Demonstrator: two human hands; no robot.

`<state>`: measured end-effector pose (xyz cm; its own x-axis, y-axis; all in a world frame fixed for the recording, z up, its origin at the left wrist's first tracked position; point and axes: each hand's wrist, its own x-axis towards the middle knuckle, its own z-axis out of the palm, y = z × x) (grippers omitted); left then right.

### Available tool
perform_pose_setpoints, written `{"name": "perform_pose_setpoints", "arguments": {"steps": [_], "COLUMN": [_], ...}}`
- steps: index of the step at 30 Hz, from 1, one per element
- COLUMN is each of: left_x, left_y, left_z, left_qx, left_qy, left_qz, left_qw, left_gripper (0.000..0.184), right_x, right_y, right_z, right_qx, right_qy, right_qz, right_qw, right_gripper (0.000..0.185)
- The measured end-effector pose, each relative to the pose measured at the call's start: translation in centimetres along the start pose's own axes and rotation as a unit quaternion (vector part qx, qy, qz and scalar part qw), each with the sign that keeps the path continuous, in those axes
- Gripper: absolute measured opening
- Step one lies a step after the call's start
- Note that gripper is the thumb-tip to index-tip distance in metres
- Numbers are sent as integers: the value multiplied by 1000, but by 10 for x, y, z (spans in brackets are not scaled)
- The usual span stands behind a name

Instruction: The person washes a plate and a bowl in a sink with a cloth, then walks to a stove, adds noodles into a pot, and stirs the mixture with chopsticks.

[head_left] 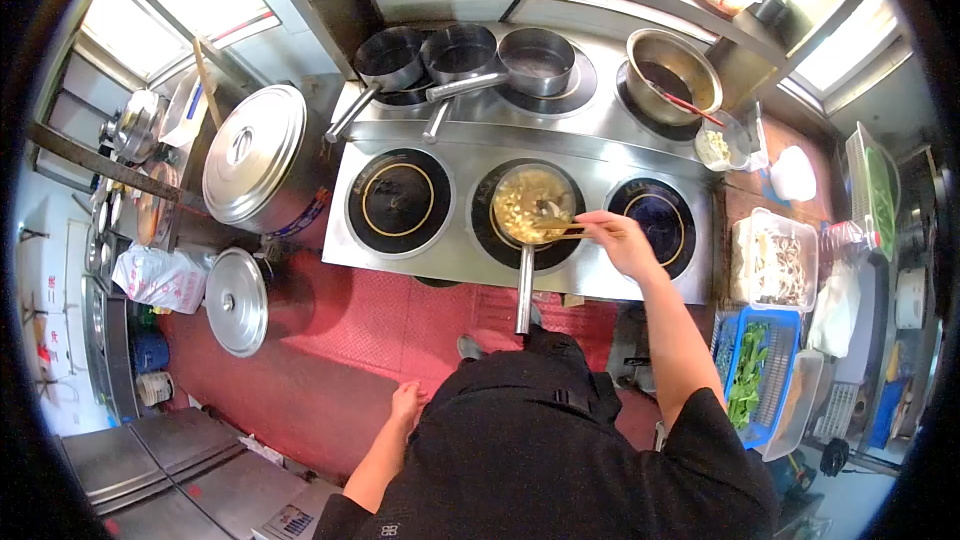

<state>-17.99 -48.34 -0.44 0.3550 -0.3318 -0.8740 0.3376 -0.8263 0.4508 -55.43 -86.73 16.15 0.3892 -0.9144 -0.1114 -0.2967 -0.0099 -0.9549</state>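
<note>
My right hand (622, 243) is closed around a pair of chopsticks (565, 230), whose tips dip into a long-handled saucepan (525, 285). The pan sits on the middle front burner, its handle pointing towards my body. Yellowish-brown broth (535, 192) fills it, with pale chunks along the left side and some darker pieces near the chopsticks. Down at my left side, away from the stove, hangs my left hand (408, 405). Its fingers are curled in, and nothing shows in them.
Three dark saucepans (537, 62) and a steel pot (674, 75) with red chopsticks stand on the back burners. At the right are a tub of sliced mushrooms (775, 258) and a blue basket (772, 430) of greens. Large lidded pots (255, 153) stand left.
</note>
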Motion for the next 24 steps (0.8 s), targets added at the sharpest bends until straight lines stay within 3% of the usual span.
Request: {"name": "perform_pose_setpoints", "arguments": {"steps": [3, 5, 7, 8, 11, 13, 17, 19, 22, 24], "left_x": [11, 10, 13, 17, 32, 30, 19, 23, 29, 31], "left_y": [-4, -2, 1, -1, -12, -15, -5, -6, -6, -6], "left_z": [-1, -3, -4, -5, -12, -12, -11, -12, -15, -12], "left_qx": [16, -18, -22, -26, -43, -46, 35, 28, 12, 5], "left_qy": [0, -39, -24, -8, -11, -10, -7, -9, -14, -19], "left_qz": [19, 23, 23, 23, 18, 14, -13, -14, -12, -10], "left_qw": [1000, 999, 999, 999, 999, 999, 999, 999, 1000, 1000], "left_gripper": [26, 26, 27, 28, 30, 31, 31, 31, 30, 29], "right_x": [21, 34, 45, 43, 21, 4, 5, 16, 32, 43], "right_y": [6, -1, 11, 10, 3, -6, 2, 6, 14, 24], "right_z": [39, 42, 41, 31, -3, -17, 24, 30, 30, 41], "right_qx": [67, 10, 28, 27, 36, -15, 90, 75, 146, 118], "right_qy": [-15, 12, 136, 150, 139, 77, 45, 76, 220, 220], "right_qz": [-48, -43, -66, -41, -32, 60, 12, 26, -1, -31], "right_qw": [997, 999, 988, 987, 989, 995, 995, 994, 965, 968], "right_gripper": [19, 20, 22, 23, 23, 22, 21, 21, 21, 22]}}
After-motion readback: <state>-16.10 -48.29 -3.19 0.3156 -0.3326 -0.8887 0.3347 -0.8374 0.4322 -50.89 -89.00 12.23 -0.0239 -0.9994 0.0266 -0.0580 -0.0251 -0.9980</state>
